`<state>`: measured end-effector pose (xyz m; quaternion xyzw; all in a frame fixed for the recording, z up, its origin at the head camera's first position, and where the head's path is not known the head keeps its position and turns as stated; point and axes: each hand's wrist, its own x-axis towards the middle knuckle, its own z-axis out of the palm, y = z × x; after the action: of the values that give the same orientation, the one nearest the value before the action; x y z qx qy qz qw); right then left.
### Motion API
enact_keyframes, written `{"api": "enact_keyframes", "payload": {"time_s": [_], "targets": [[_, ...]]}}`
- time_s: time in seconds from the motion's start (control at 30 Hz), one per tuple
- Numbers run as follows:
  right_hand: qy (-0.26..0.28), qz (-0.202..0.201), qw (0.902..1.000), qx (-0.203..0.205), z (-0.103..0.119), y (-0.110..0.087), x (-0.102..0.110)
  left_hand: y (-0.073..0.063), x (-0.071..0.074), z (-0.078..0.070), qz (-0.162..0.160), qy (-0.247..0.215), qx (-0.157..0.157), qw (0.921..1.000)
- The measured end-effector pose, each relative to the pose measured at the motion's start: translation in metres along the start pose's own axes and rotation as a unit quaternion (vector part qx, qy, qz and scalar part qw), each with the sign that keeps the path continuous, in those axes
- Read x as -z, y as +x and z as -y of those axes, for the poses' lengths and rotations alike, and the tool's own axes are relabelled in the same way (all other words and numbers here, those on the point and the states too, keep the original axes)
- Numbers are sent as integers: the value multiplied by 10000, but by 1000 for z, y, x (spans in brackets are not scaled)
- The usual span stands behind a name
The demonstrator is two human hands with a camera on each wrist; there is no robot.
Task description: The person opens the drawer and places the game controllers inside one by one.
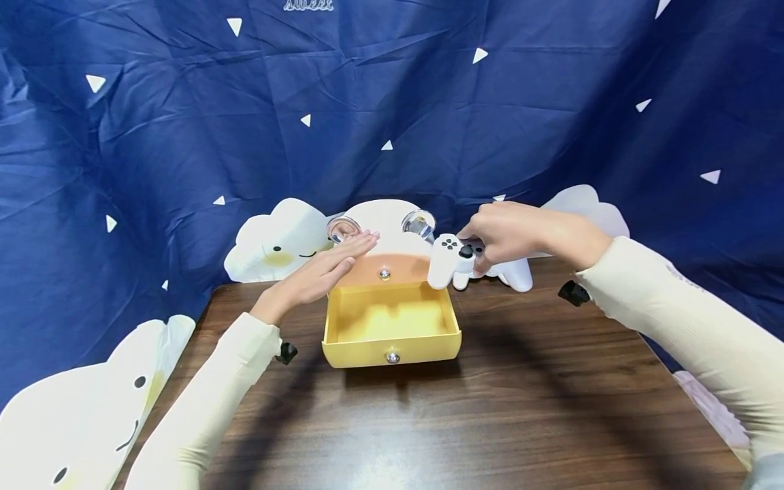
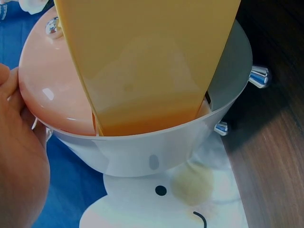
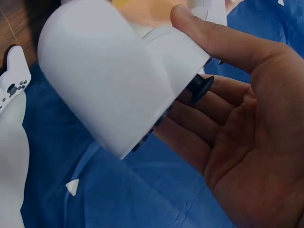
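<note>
ok, right hand [image 1: 508, 231] pinches a white controller [image 1: 450, 260], raised just right of the yellow drawer [image 1: 422, 349], which sticks out of the white box [image 1: 387, 228]. second controller [image 1: 519, 273] behind it on the worktop [image 1: 520, 408]. left hand [image 1: 318, 272] flat, fingers straight, nothing held, beside the box; can't tell if it touches.

One word legible: "sweet" [image 1: 309, 5], pale script on the blue curtain [image 1: 392, 102], top edge of head view. Marking on the right sleeve [image 1: 680, 306] too small to read; pale marks on curtain, left wrist view's upper-left corner, likewise
</note>
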<state>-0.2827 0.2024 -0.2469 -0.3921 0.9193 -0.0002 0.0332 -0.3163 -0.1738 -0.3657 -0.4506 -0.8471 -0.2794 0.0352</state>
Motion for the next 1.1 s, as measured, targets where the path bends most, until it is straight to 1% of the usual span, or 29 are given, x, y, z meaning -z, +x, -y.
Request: {"api": "enact_keyframes", "payload": {"time_s": [0.17, 0.3, 0.47, 0.63, 0.77, 1.1], "targets": [[-132, 121, 9998, 61, 12, 12, 2, 0, 0, 0, -1, -17, 22, 10000], [-263, 205, 9993, 193, 23, 23, 4, 0, 0, 1, 8, -38, 1, 10000], [-217, 333, 9986, 342, 35, 35, 9, 0, 1, 0, 26, -24, 6, 10000], [-125, 477, 9975, 512, 47, 43, 12, 0, 1, 1, 56, -23, 21, 10000], [-104, 544, 9969, 568, 53, 48, 11, 0, 1, 2, 40, -11, 24, 10000], [-224, 575, 9940, 899, 67, 64, 4, -1, 2, 0, 32, -67, 30, 10000]]}}
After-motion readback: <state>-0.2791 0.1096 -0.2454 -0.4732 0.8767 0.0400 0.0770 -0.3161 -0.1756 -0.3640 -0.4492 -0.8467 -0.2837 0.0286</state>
